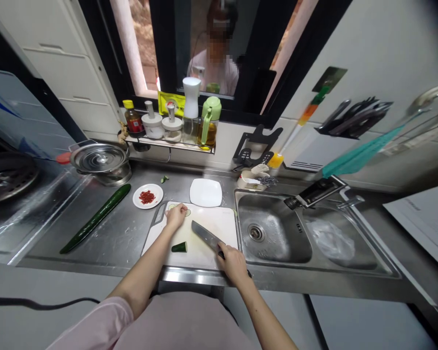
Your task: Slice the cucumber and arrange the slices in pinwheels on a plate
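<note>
A white cutting board lies on the steel counter in front of me. My left hand is closed over pale cucumber slices at the board's far left corner. My right hand grips the handle of a knife, whose blade lies across the board pointing up and left. A short cucumber stub rests on the board between my two hands.
A whole cucumber lies on the counter at left, beside a small plate of chopped red chilli. An empty white plate sits behind the board. Sink at right; lidded pot at back left; a condiment shelf.
</note>
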`<state>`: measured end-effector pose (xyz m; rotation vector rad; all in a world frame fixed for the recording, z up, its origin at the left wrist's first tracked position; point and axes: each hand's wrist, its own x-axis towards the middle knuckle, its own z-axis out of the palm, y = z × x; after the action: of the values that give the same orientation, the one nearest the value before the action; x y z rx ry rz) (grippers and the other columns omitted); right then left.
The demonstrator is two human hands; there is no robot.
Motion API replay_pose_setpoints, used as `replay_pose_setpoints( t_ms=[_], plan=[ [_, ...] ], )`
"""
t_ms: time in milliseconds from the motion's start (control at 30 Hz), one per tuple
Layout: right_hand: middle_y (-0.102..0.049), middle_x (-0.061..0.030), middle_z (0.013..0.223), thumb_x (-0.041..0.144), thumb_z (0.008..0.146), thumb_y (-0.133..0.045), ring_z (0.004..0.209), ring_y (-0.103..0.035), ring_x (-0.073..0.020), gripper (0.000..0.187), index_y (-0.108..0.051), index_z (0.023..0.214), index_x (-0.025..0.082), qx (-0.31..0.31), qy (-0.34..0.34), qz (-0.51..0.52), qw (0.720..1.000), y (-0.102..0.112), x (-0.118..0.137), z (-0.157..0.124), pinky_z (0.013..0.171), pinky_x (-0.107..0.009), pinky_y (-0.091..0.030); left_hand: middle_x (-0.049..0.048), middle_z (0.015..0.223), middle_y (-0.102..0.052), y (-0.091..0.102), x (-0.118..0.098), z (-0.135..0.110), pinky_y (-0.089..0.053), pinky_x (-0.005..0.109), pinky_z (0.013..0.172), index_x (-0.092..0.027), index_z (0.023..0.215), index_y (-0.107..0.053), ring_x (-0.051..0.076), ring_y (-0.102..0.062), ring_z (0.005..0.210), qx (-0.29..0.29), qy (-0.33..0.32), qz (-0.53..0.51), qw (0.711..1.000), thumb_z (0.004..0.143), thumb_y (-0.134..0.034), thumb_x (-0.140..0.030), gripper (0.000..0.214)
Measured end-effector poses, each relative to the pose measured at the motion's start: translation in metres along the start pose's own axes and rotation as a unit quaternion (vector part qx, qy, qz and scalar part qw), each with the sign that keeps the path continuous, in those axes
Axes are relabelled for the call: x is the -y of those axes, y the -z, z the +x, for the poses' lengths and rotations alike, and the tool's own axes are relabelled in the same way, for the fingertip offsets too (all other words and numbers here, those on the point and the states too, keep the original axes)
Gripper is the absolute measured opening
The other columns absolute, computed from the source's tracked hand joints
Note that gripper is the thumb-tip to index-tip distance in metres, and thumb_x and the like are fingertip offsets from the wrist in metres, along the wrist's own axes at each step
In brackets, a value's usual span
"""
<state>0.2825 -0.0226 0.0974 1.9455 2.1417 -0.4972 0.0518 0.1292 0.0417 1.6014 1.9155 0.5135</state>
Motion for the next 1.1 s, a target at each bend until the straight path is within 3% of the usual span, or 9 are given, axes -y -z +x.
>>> replay_pose_setpoints(
  t_ms=[400, 700, 933, 1100],
  plan=[
    [-0.069, -0.0064, 0.105, 0.029, 0.089, -0.046, 0.097, -0.063, -0.0203, 0.034, -0.054, 0.122, 0.023, -0.015, -0.002, 0.022, 1.000, -0.002, -0.004, 0.007, 0.077, -0.026, -0.038, 0.0068, 0.104, -0.068, -0.008, 0.004, 0.023, -0.029, 0.041, 0.093, -0.024, 0.093, -0.068, 0.025, -0.053, 0.104, -0.028, -0.104, 0.112, 0.988, 0.085, -0.050, -0.021, 0.020],
    [-0.069, -0.0066, 0.100, 0.029, 0.088, -0.045, 0.092, -0.064, -0.0206, 0.033, -0.057, 0.120, 0.024, -0.024, 0.004, 0.025, 0.999, -0.005, -0.001, 0.013, 0.075, -0.027, -0.038, 0.0098, 0.100, -0.065, -0.008, 0.004, 0.025, -0.029, 0.043, 0.091, -0.024, 0.087, -0.071, 0.027, -0.049, 0.105, -0.056, -0.090, 0.122, 0.987, 0.089, -0.048, -0.028, 0.024],
    [-0.069, -0.0075, 0.102, 0.029, 0.088, -0.046, 0.094, -0.063, -0.0209, 0.034, -0.057, 0.119, 0.023, -0.013, -0.007, 0.034, 0.999, -0.003, -0.001, 0.015, 0.076, -0.027, -0.038, 0.0087, 0.100, -0.067, -0.011, 0.006, 0.001, -0.035, 0.041, 0.087, -0.024, 0.095, -0.070, 0.026, -0.055, 0.099, -0.168, -0.042, -0.013, 0.985, 0.089, -0.049, -0.036, 0.025],
    [-0.069, -0.0068, 0.100, 0.028, 0.088, -0.046, 0.094, -0.063, -0.0200, 0.032, -0.058, 0.117, 0.023, -0.009, -0.007, 0.033, 0.999, -0.003, 0.000, 0.017, 0.076, -0.026, -0.037, 0.0055, 0.098, -0.069, -0.015, 0.009, -0.033, -0.038, 0.039, 0.086, -0.025, 0.095, -0.069, 0.022, -0.059, 0.092, -0.192, -0.061, -0.085, 0.976, 0.088, -0.049, -0.036, 0.024]
  ],
)
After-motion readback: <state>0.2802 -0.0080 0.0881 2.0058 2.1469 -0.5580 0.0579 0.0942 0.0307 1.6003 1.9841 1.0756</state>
